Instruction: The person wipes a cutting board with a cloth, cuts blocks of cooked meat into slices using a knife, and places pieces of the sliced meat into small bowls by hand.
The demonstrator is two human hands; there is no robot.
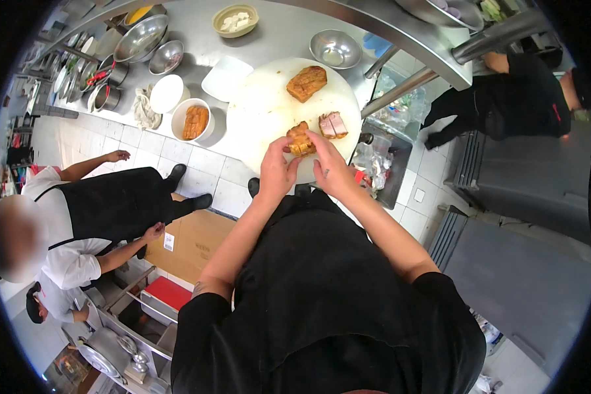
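Note:
On a round white cutting board (256,121) lies a browned piece of roast pork belly (301,139). My left hand (280,165) grips it from the left, thumb and fingers curled at its edge. My right hand (331,167) presses on its right side with bent fingers. Just to the right, a cut portion of pork belly (333,125) shows its pale, layered meat. Farther back on the board rests a larger uncut block of roast pork (306,84). Left of the board, a deep white bowl (205,132) contains browned pork pieces (196,122).
Along the steel counter stand a square white plate (226,79), metal bowls (335,49) and a bowl of white chunks (235,21). A steel shelf (374,29) overhangs the back. A co-worker in a black apron (111,203) stands at left; another person (512,98) is at right.

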